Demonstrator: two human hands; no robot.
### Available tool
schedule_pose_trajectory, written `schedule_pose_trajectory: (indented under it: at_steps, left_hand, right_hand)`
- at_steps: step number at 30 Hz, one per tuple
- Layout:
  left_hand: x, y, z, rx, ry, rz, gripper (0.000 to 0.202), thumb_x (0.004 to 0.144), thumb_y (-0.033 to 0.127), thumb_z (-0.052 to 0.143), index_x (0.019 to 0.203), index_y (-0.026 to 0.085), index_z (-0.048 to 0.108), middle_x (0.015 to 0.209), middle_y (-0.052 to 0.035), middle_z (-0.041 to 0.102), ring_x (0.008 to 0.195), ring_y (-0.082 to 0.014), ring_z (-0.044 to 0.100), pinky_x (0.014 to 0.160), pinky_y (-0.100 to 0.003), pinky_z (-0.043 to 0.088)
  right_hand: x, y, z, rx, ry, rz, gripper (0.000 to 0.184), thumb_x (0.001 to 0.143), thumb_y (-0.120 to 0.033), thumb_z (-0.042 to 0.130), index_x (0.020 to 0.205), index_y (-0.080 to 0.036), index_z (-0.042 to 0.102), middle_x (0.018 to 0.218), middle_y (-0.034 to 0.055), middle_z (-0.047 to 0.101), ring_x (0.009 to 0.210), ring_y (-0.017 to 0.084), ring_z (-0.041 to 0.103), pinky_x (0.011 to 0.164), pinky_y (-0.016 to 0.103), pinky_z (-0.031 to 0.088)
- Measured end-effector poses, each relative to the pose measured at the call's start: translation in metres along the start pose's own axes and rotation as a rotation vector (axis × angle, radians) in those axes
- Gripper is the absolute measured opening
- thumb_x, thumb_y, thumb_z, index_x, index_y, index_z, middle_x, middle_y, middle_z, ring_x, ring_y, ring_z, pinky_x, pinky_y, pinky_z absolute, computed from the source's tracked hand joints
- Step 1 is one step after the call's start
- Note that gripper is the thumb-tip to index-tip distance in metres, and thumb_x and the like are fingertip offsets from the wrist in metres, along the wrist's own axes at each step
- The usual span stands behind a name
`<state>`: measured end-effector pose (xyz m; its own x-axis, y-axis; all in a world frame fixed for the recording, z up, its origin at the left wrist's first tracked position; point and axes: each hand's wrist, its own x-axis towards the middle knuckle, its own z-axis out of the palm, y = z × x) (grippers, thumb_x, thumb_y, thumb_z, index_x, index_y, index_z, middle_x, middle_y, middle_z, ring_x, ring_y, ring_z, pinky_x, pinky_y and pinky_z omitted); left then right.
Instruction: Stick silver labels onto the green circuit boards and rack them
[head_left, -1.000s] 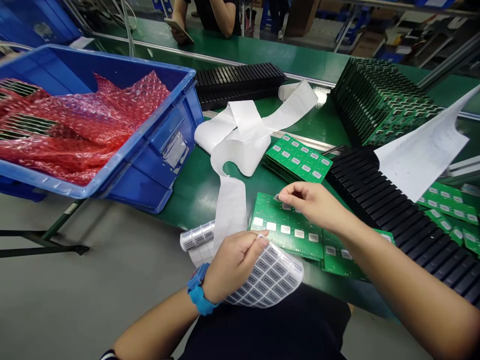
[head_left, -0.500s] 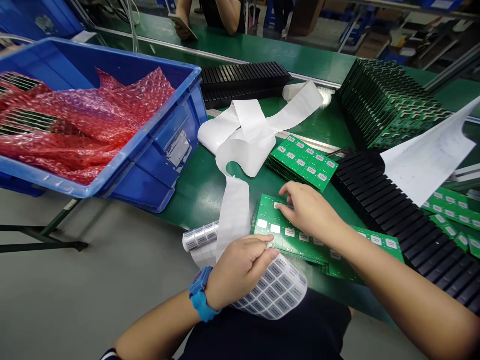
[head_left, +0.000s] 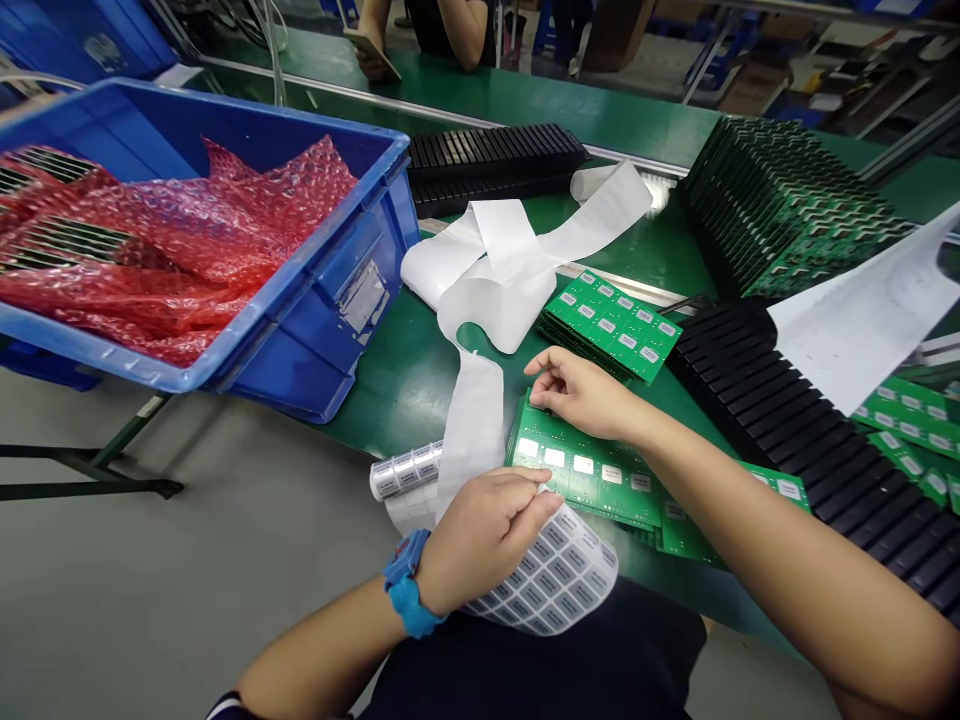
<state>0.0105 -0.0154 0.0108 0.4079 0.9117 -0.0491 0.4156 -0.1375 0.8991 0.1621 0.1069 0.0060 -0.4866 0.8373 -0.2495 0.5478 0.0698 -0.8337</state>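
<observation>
My left hand (head_left: 484, 535), with a blue watch on its wrist, is closed on the edge of a sheet of printed labels (head_left: 562, 580) that curls over my lap. My right hand (head_left: 585, 392) is at the upper left corner of a stacked green circuit board (head_left: 574, 488), thumb down at the corner and the other fingers curled. Anything under the fingertips is too small to make out. Along the board's lower row sit several pale labels (head_left: 583, 465); my right hand and forearm hide much of the upper row. The rolled part of the label strip (head_left: 405, 470) lies left of the board.
White backing paper (head_left: 517, 260) loops across the green table. Beyond my right hand is another board stack (head_left: 611, 320). Black slotted racks (head_left: 787, 420) run along the right, near upright boards (head_left: 795, 210). A blue bin (head_left: 315, 340) holds red bubble wrap (head_left: 225, 230). A person (head_left: 457, 30) sits opposite.
My right hand has moved up and left along the board to its corner. My left hand keeps its grip on the label sheet. The whole view has shifted slightly.
</observation>
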Motion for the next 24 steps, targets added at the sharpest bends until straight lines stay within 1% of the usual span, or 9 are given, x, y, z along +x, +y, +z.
schedule_pose_trajectory:
  at_steps: [2,5,7,10,14,17,19,22,24]
  left_hand:
    - [0.000,0.000,0.001,0.014,-0.001,0.002,0.040,0.092,0.028,0.039,0.054,0.019,0.027,0.055,-0.0006,0.052,0.103,-0.0171,0.060,0.085,-0.023,0.044]
    - [0.001,0.000,0.001,0.035,-0.003,0.005,0.040,0.092,0.028,0.039,0.054,0.019,0.029,0.058,-0.0014,0.055,0.102,-0.0171,0.060,0.085,-0.023,0.044]
    - [0.002,0.001,0.001,0.041,-0.001,0.007,0.040,0.092,0.027,0.040,0.054,0.019,0.030,0.062,-0.0021,0.058,0.102,-0.0170,0.060,0.086,-0.023,0.044]
    - [0.001,0.002,0.000,0.037,0.000,0.000,0.040,0.092,0.027,0.040,0.054,0.019,0.031,0.062,-0.0023,0.059,0.102,-0.0173,0.060,0.086,-0.024,0.044]
    - [0.000,0.005,0.000,0.034,0.009,-0.011,0.039,0.091,0.027,0.040,0.053,0.019,0.034,0.063,-0.0026,0.060,0.102,-0.0171,0.060,0.087,-0.024,0.044]
    - [-0.001,0.006,0.002,0.041,0.026,-0.015,0.039,0.091,0.027,0.041,0.053,0.019,0.037,0.070,-0.0035,0.063,0.102,-0.0168,0.060,0.088,-0.024,0.044]
    - [-0.001,0.006,0.003,0.031,0.030,-0.010,0.039,0.091,0.026,0.041,0.053,0.019,0.038,0.068,-0.0029,0.062,0.101,-0.0167,0.060,0.088,-0.024,0.044]
    - [-0.003,0.004,0.002,-0.006,0.048,0.014,0.039,0.091,0.025,0.040,0.054,0.019,0.044,0.060,-0.0022,0.059,0.098,-0.0173,0.061,0.086,-0.024,0.046]
    - [-0.007,0.002,-0.001,-0.039,0.090,0.037,0.035,0.091,0.024,0.040,0.060,0.017,0.055,0.067,-0.0037,0.063,0.096,-0.0178,0.062,0.083,-0.025,0.047]
  right_hand:
    - [-0.002,0.001,0.004,-0.066,0.044,-0.065,0.021,0.075,-0.008,0.052,0.091,-0.019,0.046,0.071,-0.0026,0.059,0.064,0.011,0.056,0.061,0.025,0.044]
    - [-0.010,0.002,0.007,-0.307,0.158,-0.225,0.012,0.076,-0.011,0.055,0.083,-0.020,0.052,0.075,-0.0002,0.060,0.072,0.015,0.055,0.067,0.029,0.044]
    - [-0.019,0.003,0.005,-0.416,0.250,-0.351,0.010,0.079,-0.012,0.052,0.085,-0.019,0.055,0.096,0.0061,0.060,0.087,0.019,0.055,0.073,0.033,0.045]
    - [-0.038,0.010,-0.003,-0.515,0.336,-0.452,0.024,0.084,-0.010,0.044,0.101,-0.018,0.059,0.120,0.0128,0.048,0.102,0.021,0.051,0.080,0.036,0.047]
    - [-0.058,0.022,-0.011,-0.813,0.198,-0.456,0.042,0.079,-0.002,0.040,0.113,-0.019,0.059,0.109,0.0132,0.056,0.097,0.024,0.053,0.080,0.042,0.048]
    - [-0.066,0.026,-0.013,-0.919,0.112,-0.472,0.033,0.078,-0.003,0.042,0.100,-0.013,0.064,0.108,0.0152,0.060,0.096,0.027,0.056,0.081,0.043,0.048]
    - [-0.071,0.026,-0.015,-0.885,0.115,-0.455,0.025,0.080,-0.005,0.041,0.087,-0.013,0.063,0.108,0.0155,0.061,0.098,0.025,0.057,0.083,0.040,0.048]
    - [-0.081,0.026,-0.019,-0.769,0.139,-0.352,0.014,0.085,-0.024,0.048,0.090,-0.014,0.056,0.119,0.0188,0.055,0.116,0.028,0.048,0.094,0.043,0.043]
    - [-0.087,0.025,-0.017,-0.725,0.075,-0.304,0.040,0.074,-0.050,0.060,0.092,-0.015,0.052,0.131,0.0235,0.043,0.129,0.034,0.032,0.101,0.050,0.034]
